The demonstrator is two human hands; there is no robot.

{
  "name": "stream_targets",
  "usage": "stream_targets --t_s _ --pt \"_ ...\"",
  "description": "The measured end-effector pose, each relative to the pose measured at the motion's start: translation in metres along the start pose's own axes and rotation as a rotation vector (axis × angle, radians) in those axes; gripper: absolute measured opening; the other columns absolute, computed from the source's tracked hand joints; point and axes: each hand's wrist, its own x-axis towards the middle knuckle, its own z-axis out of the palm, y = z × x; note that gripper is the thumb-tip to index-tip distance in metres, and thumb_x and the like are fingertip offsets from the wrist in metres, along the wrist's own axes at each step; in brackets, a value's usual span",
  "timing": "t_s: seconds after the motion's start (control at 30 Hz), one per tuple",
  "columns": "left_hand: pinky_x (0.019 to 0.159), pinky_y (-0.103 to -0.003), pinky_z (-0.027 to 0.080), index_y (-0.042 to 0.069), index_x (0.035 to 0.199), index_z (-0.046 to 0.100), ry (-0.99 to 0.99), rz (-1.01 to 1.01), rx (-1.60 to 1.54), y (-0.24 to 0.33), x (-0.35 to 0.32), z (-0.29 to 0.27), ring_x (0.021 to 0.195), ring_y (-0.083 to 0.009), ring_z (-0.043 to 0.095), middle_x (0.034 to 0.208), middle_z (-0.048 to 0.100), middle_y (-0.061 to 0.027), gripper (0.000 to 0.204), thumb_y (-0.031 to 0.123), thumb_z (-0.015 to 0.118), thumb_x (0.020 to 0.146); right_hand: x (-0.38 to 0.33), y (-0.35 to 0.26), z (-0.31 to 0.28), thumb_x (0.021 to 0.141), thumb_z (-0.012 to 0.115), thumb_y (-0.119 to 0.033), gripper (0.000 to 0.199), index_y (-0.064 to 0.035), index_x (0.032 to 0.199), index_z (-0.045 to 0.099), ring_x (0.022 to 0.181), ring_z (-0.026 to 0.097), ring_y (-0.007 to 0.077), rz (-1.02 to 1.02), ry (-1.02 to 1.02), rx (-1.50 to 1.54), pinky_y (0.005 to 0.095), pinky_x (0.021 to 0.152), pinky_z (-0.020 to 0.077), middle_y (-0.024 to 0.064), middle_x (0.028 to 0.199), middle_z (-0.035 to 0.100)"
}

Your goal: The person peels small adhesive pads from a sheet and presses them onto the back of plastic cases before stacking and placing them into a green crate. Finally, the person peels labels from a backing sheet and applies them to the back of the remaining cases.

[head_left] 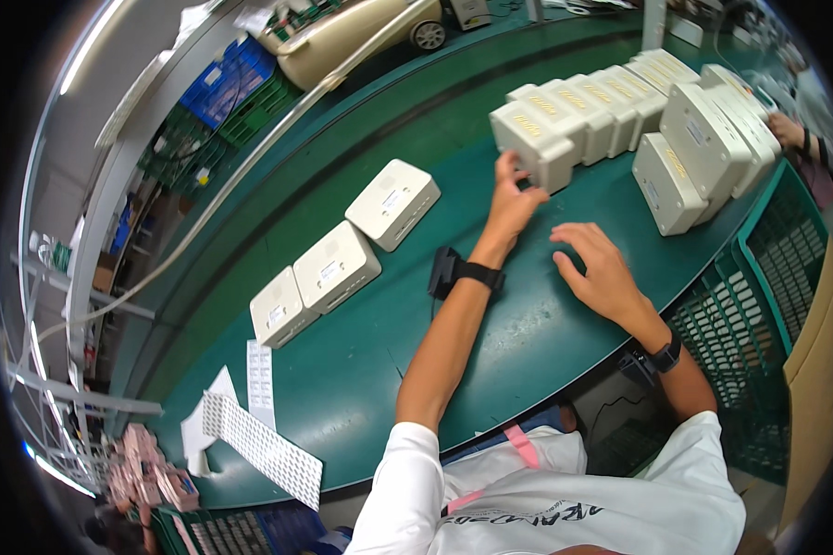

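My left hand (514, 202) reaches to the near end of a row of off-white plastic boxes. Its fingers and thumb close on the lower edge of the nearest box (535, 139), which looks slightly blurred and carries yellowish markings on top. Behind that one, several similar boxes (611, 106) stand on edge, packed together. My right hand (599, 273) hovers over the green table (518, 333), fingers curved and apart, holding nothing. To the left, three boxes lie flat in a slanting line: a far one (393, 203), a middle one (336, 266) and a near one (282, 307), each with a small label.
More white boxes (703, 139) lean together at the right, near another person's hand (787, 131). Label sheets (264, 453) lie at the table's left end. Green crates (740, 305) stand by the right edge, beside cardboard (819, 398). A pale rail (250, 162) runs along the far side.
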Motion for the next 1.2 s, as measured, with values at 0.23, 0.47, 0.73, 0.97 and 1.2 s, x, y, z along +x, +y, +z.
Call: stream_targets --t_s 0.23,0.47,0.73,0.97,1.2 --pt "0.103 -0.040 0.044 -0.001 0.137 0.043 -0.025 0.008 -0.011 0.001 -0.001 -0.007 0.132 -0.0337 0.045 0.140 0.047 -0.0203 0.072 0.004 0.070 0.071 0.041 -0.005 0.002 0.091 0.063 -0.005 0.021 -0.0013 0.112 0.064 0.097 0.066 0.0200 0.139 -0.050 0.210 0.0294 0.086 0.0496 0.0103 0.109 0.068" --pt "0.113 -0.040 0.036 0.001 0.132 0.055 0.112 0.262 1.317 0.092 -0.084 -0.201 0.134 -0.0387 0.044 0.139 0.049 -0.0255 0.078 0.037 0.083 0.069 0.151 0.020 0.111 0.094 0.062 -0.038 0.050 -0.0021 0.130 0.059 0.108 0.063 0.0179 0.341 -0.239 0.637 0.0317 0.090 0.0483 0.0094 0.118 0.066" --pt "0.114 -0.040 0.033 -0.006 0.141 0.043 -0.111 -0.270 1.269 0.133 -0.128 -0.317 0.138 -0.0389 0.038 0.143 0.046 -0.0263 0.114 0.053 0.088 0.055 0.206 0.031 0.228 0.088 0.064 -0.053 0.073 0.0070 0.129 0.055 0.110 0.063 0.0319 0.380 -0.429 0.229 0.0361 0.095 0.0472 0.0207 0.119 0.066" --pt "0.110 -0.043 0.035 -0.004 0.143 0.038 -0.095 0.112 1.523 0.142 -0.165 -0.268 0.130 -0.0368 0.042 0.137 0.047 -0.0207 0.110 0.038 0.090 0.055 0.144 0.016 0.190 0.091 0.060 -0.051 0.069 0.0073 0.127 0.055 0.112 0.063 0.0344 0.387 -0.150 0.294 0.0374 0.097 0.0464 0.0252 0.119 0.065" --pt "0.108 -0.045 0.035 0.002 0.144 0.036 -0.165 0.532 1.624 0.127 -0.206 -0.220 0.130 -0.0334 0.040 0.137 0.042 -0.0158 0.103 0.031 0.088 0.060 0.114 0.010 0.171 0.091 0.061 -0.049 0.068 0.0054 0.131 0.053 0.113 0.062 0.0349 0.433 -0.097 0.316 0.0368 0.098 0.0458 0.0247 0.121 0.064"
